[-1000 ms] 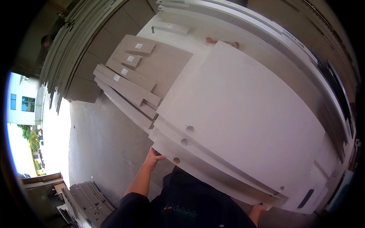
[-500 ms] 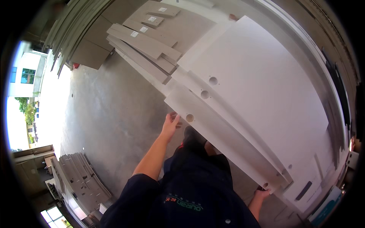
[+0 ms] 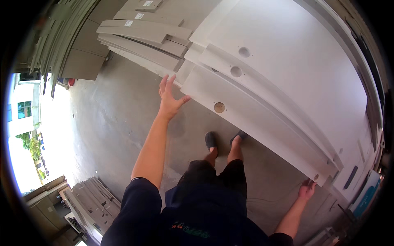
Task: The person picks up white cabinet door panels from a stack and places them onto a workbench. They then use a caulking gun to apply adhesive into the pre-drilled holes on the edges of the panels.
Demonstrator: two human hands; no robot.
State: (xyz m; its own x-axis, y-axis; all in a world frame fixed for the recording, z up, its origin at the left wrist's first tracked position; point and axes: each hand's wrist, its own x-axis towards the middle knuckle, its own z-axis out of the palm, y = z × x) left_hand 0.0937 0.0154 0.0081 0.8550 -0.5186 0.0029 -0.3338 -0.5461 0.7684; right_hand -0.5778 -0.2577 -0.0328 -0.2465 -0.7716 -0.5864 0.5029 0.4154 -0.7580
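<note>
Now reaching with the left hand [image 3: 169, 102] opened wide beside the left corner of the white panel [image 3: 254, 119] fronting the pale stack [image 3: 303, 53]; curling the right hand [image 3: 307, 190] at the panel's right end, cannot tell if gripping.

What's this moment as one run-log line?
left hand: open, by left end of nearest white panel | right hand: at its right end, grip unclear | beyond left hand: beige strips

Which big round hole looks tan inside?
The big hole in the front white panel, closest to the shoes; the other big ones, farther back, look grey.
</note>
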